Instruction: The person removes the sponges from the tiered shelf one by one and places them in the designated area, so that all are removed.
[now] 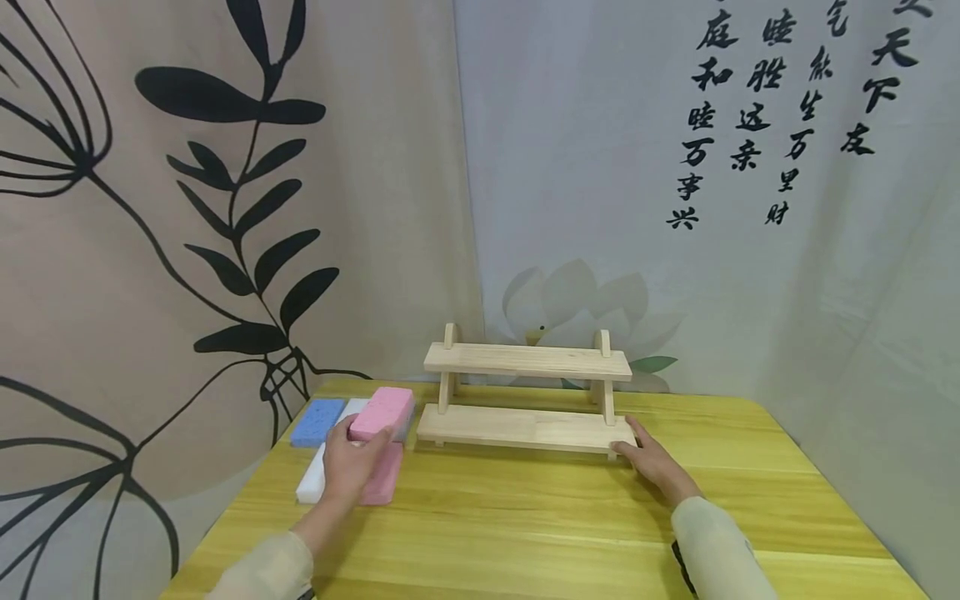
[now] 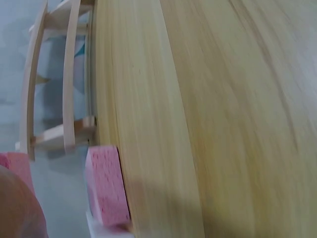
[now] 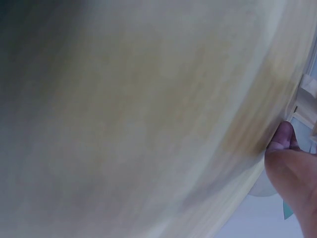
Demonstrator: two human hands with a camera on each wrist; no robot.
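My left hand (image 1: 349, 463) pinches a pink sponge (image 1: 383, 412) between thumb and fingers, held above other sponges at the table's left. Below it lies a second pink sponge (image 1: 384, 477). A blue sponge (image 1: 318, 422) and a white sponge (image 1: 311, 479) lie beside these, partly hidden by the hand. My right hand (image 1: 654, 460) grips the right end of the lower board of a two-tier wooden rack (image 1: 517, 427). In the left wrist view the rack (image 2: 69, 74) and the lower pink sponge (image 2: 107, 186) show. The right thumb (image 3: 290, 168) appears at the edge of the right wrist view.
The yellow wood-grain table (image 1: 525, 533) carries everything. Behind it hangs a pale curtain (image 1: 390, 208) printed with dark leaves, a lotus and black characters. The rack stands near the table's back edge, right of the sponges.
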